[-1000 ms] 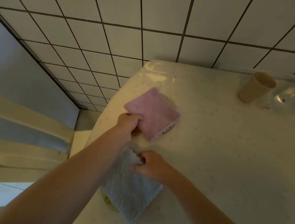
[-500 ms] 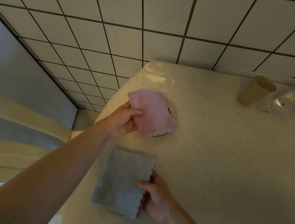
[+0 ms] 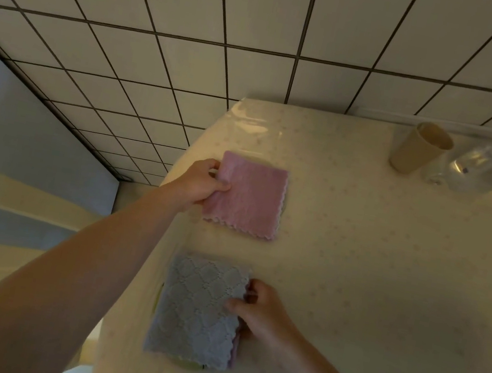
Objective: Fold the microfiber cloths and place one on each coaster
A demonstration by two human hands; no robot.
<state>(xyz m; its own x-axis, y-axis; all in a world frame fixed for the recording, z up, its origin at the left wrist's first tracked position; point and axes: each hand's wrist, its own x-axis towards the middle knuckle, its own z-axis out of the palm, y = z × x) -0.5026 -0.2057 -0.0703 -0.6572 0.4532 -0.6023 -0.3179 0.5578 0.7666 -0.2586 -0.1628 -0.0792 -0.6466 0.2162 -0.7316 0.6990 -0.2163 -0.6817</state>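
**Two cloths folded, both down on their spots**

Two folded squares lie flat on the pale surface (image 3: 386, 277), and the job looks close to finished. The pink cloth (image 3: 249, 196) sits on the far side of the grey cloth (image 3: 200, 309), apart from it with bare top between. A dark sliver at the pink one's right edge hints at a coaster underneath, though I cannot be sure. A yellow-green rim (image 3: 187, 364) peeks out at the grey cloth's near edge, probably its coaster. The left hand (image 3: 199, 183) pinches the pink cloth's left edge, thumb on top. The right hand (image 3: 262, 311) grips the grey cloth's right edge, where a pinkish layer shows beneath. What remains, by my reading, is squaring up and letting go. Both cloths look soft, with scalloped hems; the grey carries a diamond pattern.
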